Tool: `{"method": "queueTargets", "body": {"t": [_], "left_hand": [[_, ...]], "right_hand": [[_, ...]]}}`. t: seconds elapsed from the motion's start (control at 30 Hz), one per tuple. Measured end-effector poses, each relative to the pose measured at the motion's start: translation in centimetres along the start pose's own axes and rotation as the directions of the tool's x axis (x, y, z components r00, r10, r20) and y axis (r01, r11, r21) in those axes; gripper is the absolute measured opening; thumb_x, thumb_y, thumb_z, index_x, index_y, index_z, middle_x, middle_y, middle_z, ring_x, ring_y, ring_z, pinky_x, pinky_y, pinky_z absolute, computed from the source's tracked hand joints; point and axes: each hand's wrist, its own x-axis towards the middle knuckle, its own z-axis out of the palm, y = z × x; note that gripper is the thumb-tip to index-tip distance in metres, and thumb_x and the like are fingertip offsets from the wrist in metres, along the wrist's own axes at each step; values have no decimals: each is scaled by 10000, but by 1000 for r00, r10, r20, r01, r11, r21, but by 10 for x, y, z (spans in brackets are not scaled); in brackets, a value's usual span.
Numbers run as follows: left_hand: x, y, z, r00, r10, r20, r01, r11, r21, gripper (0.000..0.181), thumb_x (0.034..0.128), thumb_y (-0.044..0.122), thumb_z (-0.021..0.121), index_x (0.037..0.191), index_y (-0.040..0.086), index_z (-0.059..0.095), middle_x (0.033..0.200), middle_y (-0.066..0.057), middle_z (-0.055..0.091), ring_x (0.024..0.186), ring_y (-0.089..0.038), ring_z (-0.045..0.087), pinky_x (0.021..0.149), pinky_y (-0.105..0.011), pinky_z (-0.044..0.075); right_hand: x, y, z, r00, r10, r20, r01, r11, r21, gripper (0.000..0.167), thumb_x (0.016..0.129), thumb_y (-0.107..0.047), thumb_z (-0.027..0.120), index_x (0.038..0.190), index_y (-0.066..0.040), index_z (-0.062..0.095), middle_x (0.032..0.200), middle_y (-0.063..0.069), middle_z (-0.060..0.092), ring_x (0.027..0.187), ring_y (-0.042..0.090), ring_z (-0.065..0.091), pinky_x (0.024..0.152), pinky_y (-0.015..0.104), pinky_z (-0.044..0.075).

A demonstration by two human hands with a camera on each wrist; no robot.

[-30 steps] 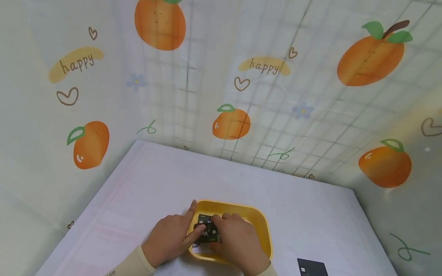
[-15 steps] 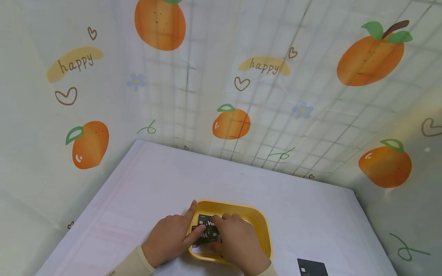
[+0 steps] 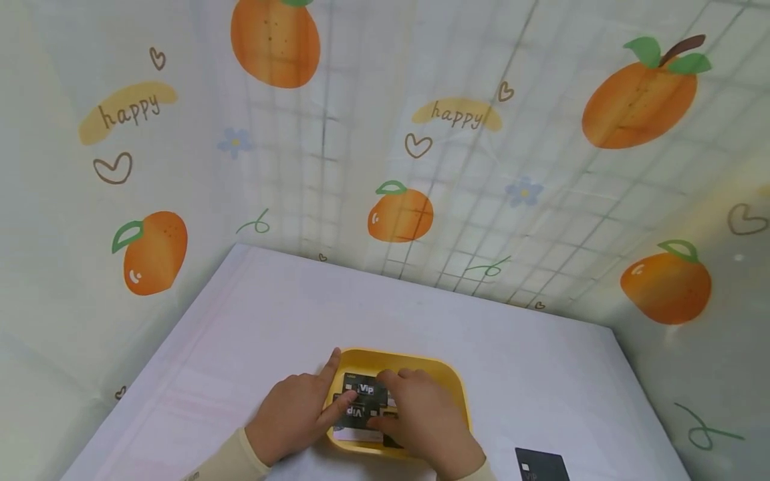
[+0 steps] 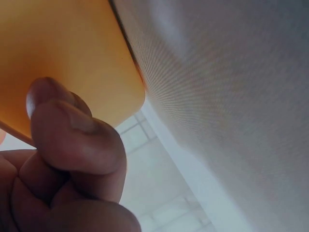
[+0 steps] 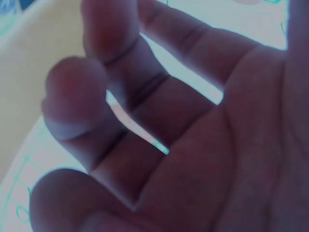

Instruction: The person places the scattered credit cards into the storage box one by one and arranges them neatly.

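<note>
In the head view a yellow tray (image 3: 454, 374) stands on the table, with several cards inside. Two black cards marked "Vip" lie at its left: an upper card (image 3: 374, 394) and a lower card (image 3: 349, 419). My left hand (image 3: 296, 409) holds the tray's left side, its index finger along the rim and its thumb over the cards; the left wrist view shows curled fingers (image 4: 77, 140) against the tray's outer wall. My right hand (image 3: 424, 414) is inside the tray over the cards, index and thumb spread apart. In the right wrist view its fingers (image 5: 77, 101) bend loosely, the palm bare.
Another black card (image 3: 541, 464) lies on the white table (image 3: 289, 300), right of the tray, cut off by the frame's bottom edge. Behind the table hangs a pale backdrop (image 3: 355, 133) printed with oranges.
My right hand has shifted slightly right, and its index and thumb have spread. More of the two Vip cards shows now, one above the other. The left hand stays on the tray.
</note>
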Motion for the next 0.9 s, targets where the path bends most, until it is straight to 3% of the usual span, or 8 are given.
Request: {"method": "queueTargets", "body": {"t": [0.17,0.3,0.43,0.6,0.77,0.9], "left_hand": [[-1,0,-1,1000,-23,20,23,1000,7,857,1067,678,384,1642,43,360,572,112,458,579,-74,547,618,-388,547],[-1,2,-1,999,-34,24,33,999,3,854,1067,667,409,1642,38,356,576,120,455,596,-70,551,640,-398,557],[-1,4,0,999,-36,31,36,999,-2,864,1064,676,400,1646,40,347,578,122,448,594,-64,519,655,-399,563],[0,5,1,999,-39,32,39,999,-2,881,1058,699,373,1648,46,347,566,122,429,574,-66,495,647,-389,550],[-1,6,1,999,-37,32,37,999,9,909,1048,731,325,1645,46,355,562,119,414,559,-66,476,627,-371,534],[-2,6,1,1000,-28,6,27,1000,13,868,1061,688,388,1638,40,369,574,125,409,550,-60,463,592,-345,507]], "right_hand": [[-12,20,-24,991,130,-37,-130,991,12,687,756,-585,905,1310,-222,722,912,-85,678,746,94,585,584,345,499],[-25,47,-48,964,260,-48,-258,965,32,720,762,-577,908,1342,-202,705,801,-74,575,686,136,514,560,322,455],[-46,90,-64,911,413,-13,-412,910,34,782,782,-581,890,1386,-139,664,851,-7,631,704,188,540,593,371,514],[-79,157,-60,846,530,62,-533,845,41,876,767,-611,882,1392,-54,623,886,21,657,714,201,578,605,431,529],[-112,208,-42,776,590,223,-615,787,57,963,701,-564,933,1398,4,586,882,27,637,731,214,579,624,456,525],[-129,227,-29,714,612,340,-674,733,96,1018,643,-469,986,1424,16,550,901,65,635,756,249,587,651,482,535]]}}
